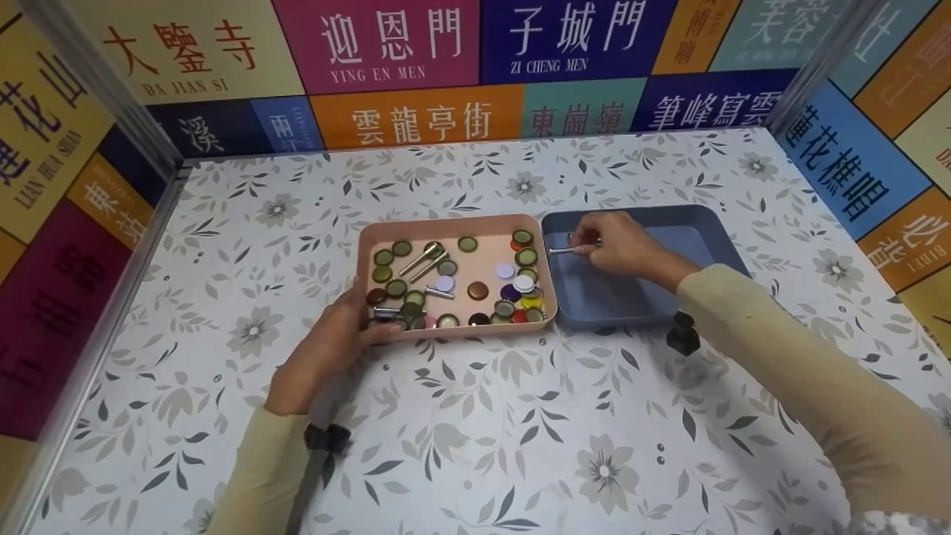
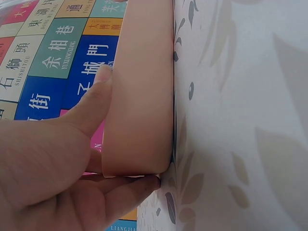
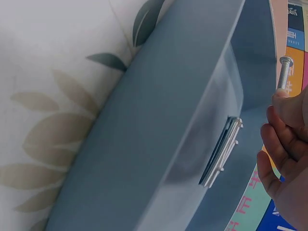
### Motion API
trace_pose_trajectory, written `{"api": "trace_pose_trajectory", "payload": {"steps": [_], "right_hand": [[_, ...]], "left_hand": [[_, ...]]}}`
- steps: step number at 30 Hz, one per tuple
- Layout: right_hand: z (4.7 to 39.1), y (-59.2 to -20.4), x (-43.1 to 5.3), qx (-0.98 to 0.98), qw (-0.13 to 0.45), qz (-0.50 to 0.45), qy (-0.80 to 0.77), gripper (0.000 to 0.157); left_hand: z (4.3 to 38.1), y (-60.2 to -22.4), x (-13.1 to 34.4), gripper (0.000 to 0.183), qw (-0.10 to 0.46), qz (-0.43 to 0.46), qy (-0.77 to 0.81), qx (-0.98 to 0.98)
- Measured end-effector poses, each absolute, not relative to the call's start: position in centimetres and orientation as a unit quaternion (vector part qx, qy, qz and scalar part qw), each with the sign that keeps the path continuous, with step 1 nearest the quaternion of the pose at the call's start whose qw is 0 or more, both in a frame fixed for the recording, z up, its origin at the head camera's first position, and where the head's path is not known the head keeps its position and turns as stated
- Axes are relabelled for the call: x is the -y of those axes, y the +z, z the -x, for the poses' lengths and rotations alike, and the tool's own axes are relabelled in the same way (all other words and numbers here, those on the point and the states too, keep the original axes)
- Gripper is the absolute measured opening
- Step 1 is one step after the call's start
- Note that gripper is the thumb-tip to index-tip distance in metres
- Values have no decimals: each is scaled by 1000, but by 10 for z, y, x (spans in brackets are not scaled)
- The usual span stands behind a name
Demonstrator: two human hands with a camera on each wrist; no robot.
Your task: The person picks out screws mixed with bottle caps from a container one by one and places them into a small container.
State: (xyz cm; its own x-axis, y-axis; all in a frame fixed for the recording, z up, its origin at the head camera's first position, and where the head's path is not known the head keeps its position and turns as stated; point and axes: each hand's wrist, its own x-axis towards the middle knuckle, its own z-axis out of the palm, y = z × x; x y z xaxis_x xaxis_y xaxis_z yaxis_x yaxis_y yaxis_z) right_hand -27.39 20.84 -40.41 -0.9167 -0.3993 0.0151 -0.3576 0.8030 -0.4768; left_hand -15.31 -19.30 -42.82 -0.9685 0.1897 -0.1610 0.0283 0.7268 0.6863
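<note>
In the head view my left hand (image 1: 334,327) grips the near-left corner of a pink tray (image 1: 483,256). In the left wrist view its thumb lies along the tray's rim and its fingers touch the end wall. The tray holds many bottle caps (image 1: 478,290) and several silver bolts (image 1: 417,261). Over the blue tray (image 1: 631,301), my right hand (image 1: 620,244) pinches a bolt (image 3: 284,72) between thumb and finger, its round head pointing away from the hand. Several bolts (image 3: 222,151) lie side by side on the blue tray's floor in the right wrist view.
Both trays stand side by side on a flower-patterned table (image 1: 475,431). Panels with place names (image 1: 416,115) rise at the back and both sides. A black wrist mount (image 1: 327,438) sits on the left wrist and another (image 1: 683,334) on the right.
</note>
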Motion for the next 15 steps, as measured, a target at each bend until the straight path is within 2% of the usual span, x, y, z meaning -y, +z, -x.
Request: {"api": "trace_pose_trajectory", "payload": {"steps": [15], "right_hand": [[283,-406,-232,-961,76,153,-217,8]], "left_hand": [[152,-429,194,90,114,-54,376,-918]]}}
